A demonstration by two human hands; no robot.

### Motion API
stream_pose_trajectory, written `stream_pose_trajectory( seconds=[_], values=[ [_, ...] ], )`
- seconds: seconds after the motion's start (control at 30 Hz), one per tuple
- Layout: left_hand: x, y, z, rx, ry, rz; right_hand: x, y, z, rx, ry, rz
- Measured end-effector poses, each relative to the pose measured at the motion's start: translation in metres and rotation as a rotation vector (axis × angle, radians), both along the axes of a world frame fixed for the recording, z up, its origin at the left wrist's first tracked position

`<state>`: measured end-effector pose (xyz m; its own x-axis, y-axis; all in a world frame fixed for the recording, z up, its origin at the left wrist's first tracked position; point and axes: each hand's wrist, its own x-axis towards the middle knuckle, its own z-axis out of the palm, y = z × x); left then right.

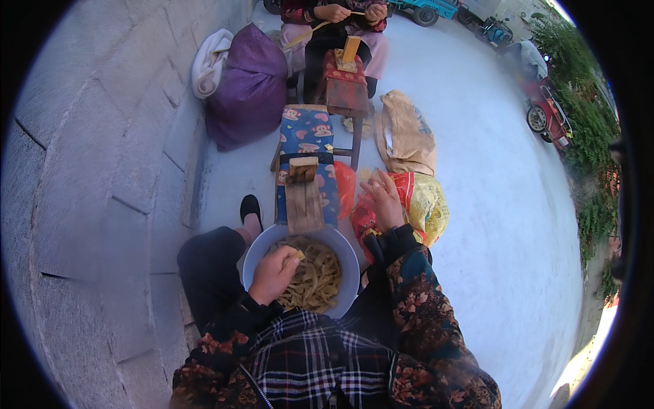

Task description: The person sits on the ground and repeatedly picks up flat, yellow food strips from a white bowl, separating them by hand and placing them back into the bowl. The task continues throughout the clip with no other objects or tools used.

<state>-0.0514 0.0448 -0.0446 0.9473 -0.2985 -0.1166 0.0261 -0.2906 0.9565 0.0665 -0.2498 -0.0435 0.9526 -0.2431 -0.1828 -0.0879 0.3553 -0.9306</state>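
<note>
My left hand (276, 272) is closed around a small pale-yellow piece (295, 255) over a light-blue basin (352, 273). Pale, flat, curled strips (318, 278) fill the basin, which sits between my knees. Above a red and yellow plastic bag (426, 204), my right hand (384, 200) has its fingers spread, and I see nothing held in it. Straight ahead, a bench (301, 128) is covered in blue cartoon-print cloth. A wooden board with an upright block (304, 194) rests on it, its near end over the basin's rim.
Across from me, a person's hands (334, 13) hold a long pale strip. That person's red-covered bench (347, 94) carries a wooden block. A purple sack (250, 92) leans near the stone wall (102, 179). A tan woven sack (409, 135) lies right of the benches.
</note>
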Motion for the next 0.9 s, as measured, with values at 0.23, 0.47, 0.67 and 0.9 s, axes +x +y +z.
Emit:
stream_pose_trajectory(
  seconds=[0.23,0.47,0.67,0.9],
  values=[
    [-0.004,0.012,0.004,-0.240,0.216,0.056,-0.036,-0.014,-0.005,0.001,0.116,-0.016],
    [-0.004,0.021,-0.015,-0.141,-0.066,0.262,-0.122,0.039,-0.004,-0.059,0.202,0.209],
    [-0.020,0.053,0.006,-0.314,-0.027,0.289,-0.132,0.081,-0.055,-0.389,0.336,0.613],
    [-0.038,0.066,0.022,-0.421,0.093,0.244,-0.120,0.111,-0.168,-1.598,0.008,1.390]
  ],
)
